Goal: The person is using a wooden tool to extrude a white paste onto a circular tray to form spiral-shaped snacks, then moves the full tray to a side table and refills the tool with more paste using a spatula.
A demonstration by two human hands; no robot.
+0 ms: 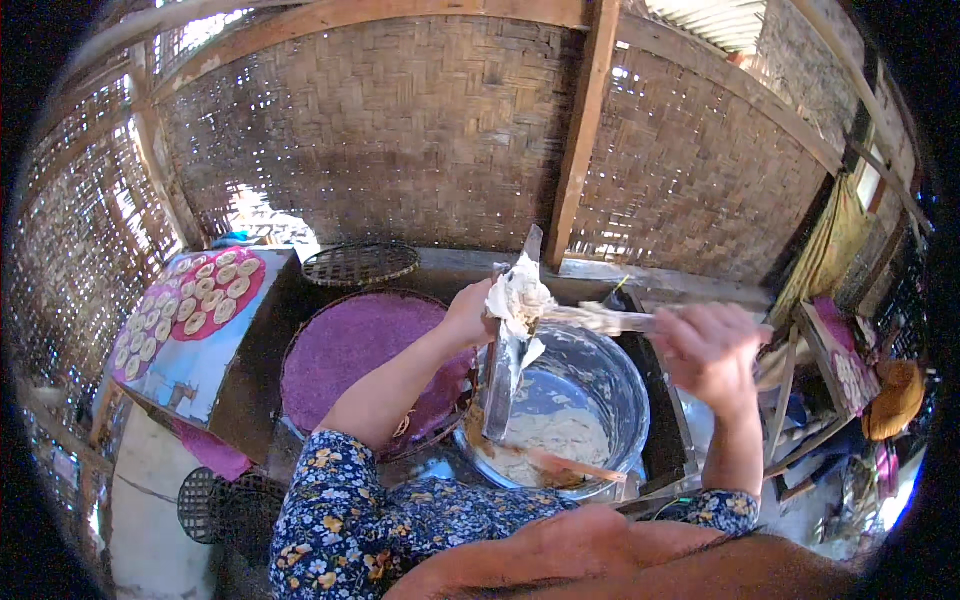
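Note:
My left hand (470, 312) is closed around a long, narrow metal tool (500, 400), held upright and slightly tilted over the basin. Pale, sticky dough (520, 295) is heaped on its upper part. A dough-smeared flat stick (635, 322) is gripped in my right hand (705, 350), which is blurred by motion; the stick's far end touches the dough at the tool. Below both hands stands a wide, round basin (628, 375), its walls streaked with dough. More pale dough (560, 435) lies at its bottom, and a wooden paddle (575, 467) rests across the near side.
Left of the basin sits a round tray lined with purple cloth (365, 350). An open-weave basket (360, 264) lies behind it. Several ring-shaped dough pieces (210, 290) cover a pink cloth on the left-hand table. A woven bamboo wall (400, 140) closes off the back.

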